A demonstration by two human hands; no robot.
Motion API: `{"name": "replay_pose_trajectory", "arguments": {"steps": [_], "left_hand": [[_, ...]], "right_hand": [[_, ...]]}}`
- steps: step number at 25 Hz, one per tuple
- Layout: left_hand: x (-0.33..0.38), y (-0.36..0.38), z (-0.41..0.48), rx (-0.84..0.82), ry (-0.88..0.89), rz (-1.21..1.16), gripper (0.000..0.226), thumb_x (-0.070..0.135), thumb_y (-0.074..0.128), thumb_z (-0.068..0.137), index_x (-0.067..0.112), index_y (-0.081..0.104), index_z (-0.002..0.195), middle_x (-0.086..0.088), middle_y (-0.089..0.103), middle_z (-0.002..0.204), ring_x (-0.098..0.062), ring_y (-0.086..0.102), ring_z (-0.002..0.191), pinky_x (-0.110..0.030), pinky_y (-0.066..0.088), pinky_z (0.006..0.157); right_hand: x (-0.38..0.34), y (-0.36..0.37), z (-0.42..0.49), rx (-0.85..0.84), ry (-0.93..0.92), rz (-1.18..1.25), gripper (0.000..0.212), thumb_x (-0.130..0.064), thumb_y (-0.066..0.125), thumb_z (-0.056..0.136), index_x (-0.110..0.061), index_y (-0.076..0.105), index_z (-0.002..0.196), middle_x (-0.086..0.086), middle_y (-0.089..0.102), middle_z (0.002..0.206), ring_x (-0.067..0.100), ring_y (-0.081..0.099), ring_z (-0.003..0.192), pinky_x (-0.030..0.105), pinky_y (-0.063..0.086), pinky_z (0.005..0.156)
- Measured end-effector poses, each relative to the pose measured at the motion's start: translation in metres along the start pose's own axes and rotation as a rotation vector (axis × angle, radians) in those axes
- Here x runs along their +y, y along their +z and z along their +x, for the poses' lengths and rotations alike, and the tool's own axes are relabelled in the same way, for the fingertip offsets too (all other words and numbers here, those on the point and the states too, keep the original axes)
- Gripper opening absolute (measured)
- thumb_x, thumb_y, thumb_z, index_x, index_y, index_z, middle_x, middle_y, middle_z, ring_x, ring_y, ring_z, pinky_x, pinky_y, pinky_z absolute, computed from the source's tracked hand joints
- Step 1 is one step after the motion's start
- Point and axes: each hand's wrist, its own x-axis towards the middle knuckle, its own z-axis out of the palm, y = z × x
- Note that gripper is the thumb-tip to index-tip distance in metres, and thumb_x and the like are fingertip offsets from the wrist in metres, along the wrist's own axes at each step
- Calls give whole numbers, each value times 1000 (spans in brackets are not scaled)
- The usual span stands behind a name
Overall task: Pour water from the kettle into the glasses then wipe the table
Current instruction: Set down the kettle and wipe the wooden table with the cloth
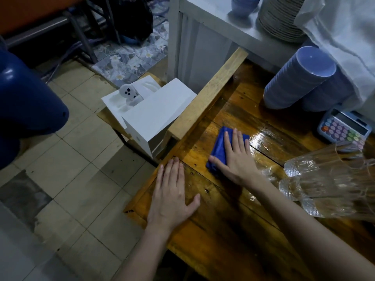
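A folded blue cloth (220, 147) lies on the wet wooden table (223, 230) near its left edge. My right hand (237, 157) presses flat on the cloth, fingers spread and pointing away from me. My left hand (172, 195) rests flat and open on the bare wood at the table's left corner, holding nothing. Three clear patterned glasses (324, 185) stand at the right, close to my right forearm. A shiny wet patch (269, 138) spreads just right of the cloth. No kettle is in view.
Stacks of blue cups (300, 80) and a pastel calculator (343, 128) sit at the table's back right. A raised wooden rail (209, 94) borders the left side. A white box (150, 110) stands beside it. Plates (282, 17) are stacked on the grey counter behind.
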Motion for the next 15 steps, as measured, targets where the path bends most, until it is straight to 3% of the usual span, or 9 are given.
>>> {"name": "replay_pose_trajectory", "arguments": {"steps": [3,9,12,15], "left_hand": [[-1,-2,-2,18,-71,-6,97,70,35,86,-1,21,149,-19,15,158,-28,9,148,-47,13,118],[-6,1,-3,-45,-60,12,96,71,31,86,4,11,152,-17,6,160,-26,0,149,-43,9,120],[-24,1,-9,-52,24,15,94,74,27,88,9,10,153,-10,3,161,-22,2,149,-39,5,119],[-34,-3,-12,-33,80,14,90,72,30,90,9,15,152,-9,8,161,-20,6,149,-39,9,118]], "right_hand": [[-34,4,23,89,88,70,93,-74,11,88,-13,-7,156,13,-14,164,27,-18,150,47,-13,120],[-85,16,-17,86,-175,104,77,-61,7,95,-15,-3,156,4,-10,164,21,-16,151,45,-6,123],[-61,24,-50,57,-277,46,68,-54,14,99,-21,-6,155,-1,-14,164,15,-17,150,41,-11,122],[-12,22,-66,86,-110,41,69,-61,13,96,-33,-10,154,3,-22,162,21,-21,150,43,-15,120]]}}
